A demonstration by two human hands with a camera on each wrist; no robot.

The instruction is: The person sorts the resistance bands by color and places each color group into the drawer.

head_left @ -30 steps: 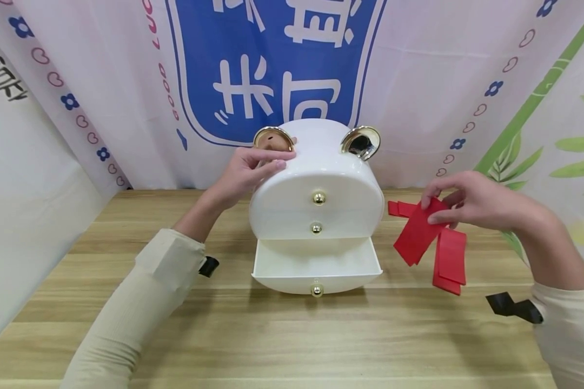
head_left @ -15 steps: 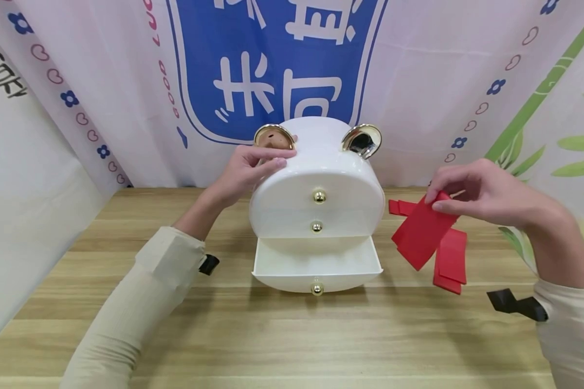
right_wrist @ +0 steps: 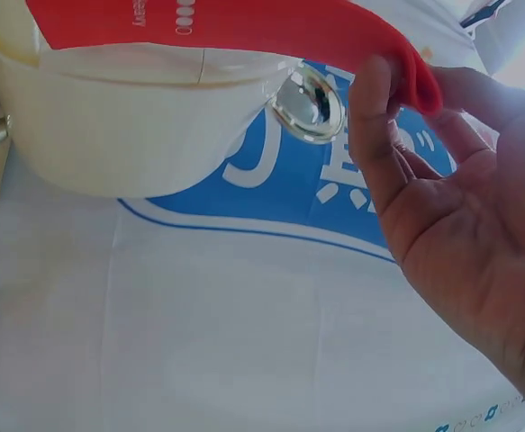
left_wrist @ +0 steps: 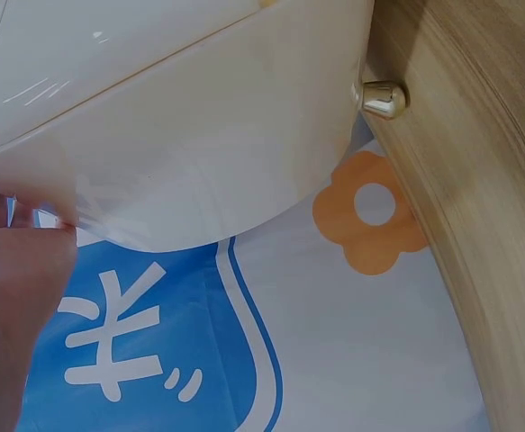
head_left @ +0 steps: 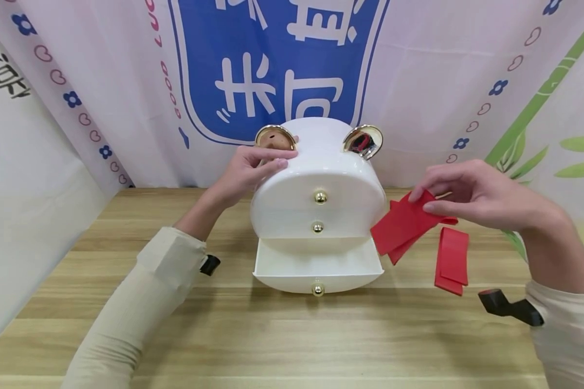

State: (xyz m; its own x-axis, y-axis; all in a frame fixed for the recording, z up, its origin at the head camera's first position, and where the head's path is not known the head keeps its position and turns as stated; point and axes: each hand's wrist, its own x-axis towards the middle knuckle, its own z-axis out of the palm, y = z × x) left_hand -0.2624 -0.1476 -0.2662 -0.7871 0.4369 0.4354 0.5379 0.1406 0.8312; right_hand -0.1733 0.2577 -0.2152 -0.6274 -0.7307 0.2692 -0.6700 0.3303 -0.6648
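A white drawer box with gold ears and knobs stands on the table, its bottom drawer pulled out and bare inside. My left hand rests on top beside the left gold ear, index finger and thumb fairly straight against the shell. Between thumb and fingers, my right hand pinches a flat red resistance loop band, which hangs by the box's right side. White print including "Heavy" shows on the band in the right wrist view. Another folded red band lies on the table below this hand.
The wooden table carries the box near its back edge. Behind hangs a printed white and blue cloth. Black straps stick out by the sleeves.
My right hand lifts slightly, then moves left, bringing the red band up to the box's right side. My left hand and the box stay put.
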